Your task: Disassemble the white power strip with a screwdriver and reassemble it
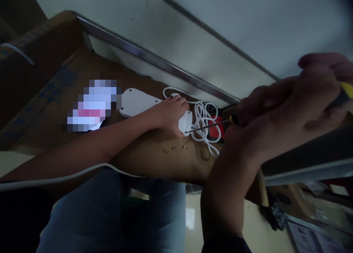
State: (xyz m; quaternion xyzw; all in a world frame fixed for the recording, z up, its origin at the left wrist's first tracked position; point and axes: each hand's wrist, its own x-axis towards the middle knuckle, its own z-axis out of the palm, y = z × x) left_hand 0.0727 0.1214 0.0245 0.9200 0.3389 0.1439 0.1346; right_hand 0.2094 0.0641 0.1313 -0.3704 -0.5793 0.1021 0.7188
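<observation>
A long white power strip (pixel 140 101) lies on the brown cardboard surface, with small screw holes along its upward face. My left hand (pixel 173 115) is closed around it near its right end and presses it down. In my right hand (pixel 286 106) is a screwdriver (pixel 212 126) with a yellow and black handle. Its thin shaft slants down to the left, and the tip meets the strip's end near a corner hole. Several small screws (pixel 174 148) lie loose on the cardboard just below the strip. A coiled white cord (pixel 202 120) sits to the right of the strip.
Left of the strip is a lit phone-like screen (pixel 93 106), blurred out. A cardboard wall (pixel 41 51) rises at the left, and a metal-trimmed panel (pixel 154 60) runs behind. A red object (pixel 216 128) is partly under the cord. A white cable (pixel 82 172) crosses the front edge.
</observation>
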